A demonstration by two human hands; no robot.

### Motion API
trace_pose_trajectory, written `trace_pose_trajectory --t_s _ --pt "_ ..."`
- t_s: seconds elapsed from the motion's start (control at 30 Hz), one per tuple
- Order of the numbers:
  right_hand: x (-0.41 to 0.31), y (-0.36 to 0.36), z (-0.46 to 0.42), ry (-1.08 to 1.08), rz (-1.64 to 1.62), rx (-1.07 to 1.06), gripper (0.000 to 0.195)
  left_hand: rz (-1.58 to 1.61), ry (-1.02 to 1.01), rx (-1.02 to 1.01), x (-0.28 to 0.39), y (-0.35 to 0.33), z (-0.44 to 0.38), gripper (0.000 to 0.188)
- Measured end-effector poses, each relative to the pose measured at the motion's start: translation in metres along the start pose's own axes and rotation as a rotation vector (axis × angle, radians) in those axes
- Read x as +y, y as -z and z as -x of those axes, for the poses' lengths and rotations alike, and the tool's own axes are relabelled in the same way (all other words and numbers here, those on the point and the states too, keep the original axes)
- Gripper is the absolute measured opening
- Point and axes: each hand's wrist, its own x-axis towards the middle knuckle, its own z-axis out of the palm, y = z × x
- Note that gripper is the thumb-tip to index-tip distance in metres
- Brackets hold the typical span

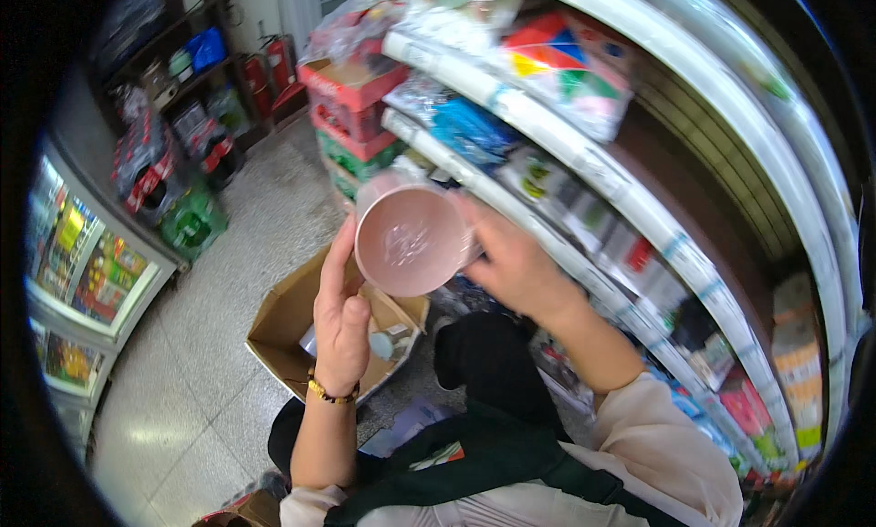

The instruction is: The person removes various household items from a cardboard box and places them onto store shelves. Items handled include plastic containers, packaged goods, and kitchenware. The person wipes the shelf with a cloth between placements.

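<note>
A pink cup (413,243) is held up before me, its round mouth turned towards my face and its inside bare and glossy. My left hand (344,328) presses along its left side, the thumb apart from the rim. Around the right side curl the fingers of my right hand (510,256), blurred by motion. A blurred pink part sticks out behind the upper left rim; I cannot tell whether it belongs to the same cup. Below the cup stands an open cardboard box (274,322) on the floor, with a pale blue round item (381,346) among its contents.
White-edged shelves (636,205) with packaged goods curve along my right. Stacked red drink crates (352,92) stand ahead, and fire extinguishers (277,61) behind. At the left are wrapped bottles (147,157), green bottles (194,222) and a glass-fronted cooler (89,253). Tiled floor (198,363) lies between.
</note>
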Motion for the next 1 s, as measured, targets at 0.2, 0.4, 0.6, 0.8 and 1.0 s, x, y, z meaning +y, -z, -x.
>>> trace_pose_trajectory --t_s 0.2,0.4,0.6,0.8,1.0 --pt "-0.026 0.180 0.056 0.261 0.839 0.234 0.064 -0.062 -0.310 -0.368 0.050 -0.138 -0.053 0.067" --pt "-0.005 0.242 0.089 0.224 0.946 -0.034 0.049 -0.103 -0.465 -0.407 0.032 -0.226 -0.080 0.066" --pt "0.049 0.276 0.069 -0.407 0.633 0.015 0.043 0.077 -0.195 -0.452 0.037 -0.247 -0.126 0.056" --pt "0.090 0.298 0.041 -0.725 -0.298 0.106 0.052 -0.142 -0.062 -0.532 0.035 -0.249 -0.168 0.055" --pt "0.129 0.308 0.027 -0.822 -0.541 0.032 0.047 -0.188 -0.133 -0.494 0.023 -0.244 -0.186 0.054"
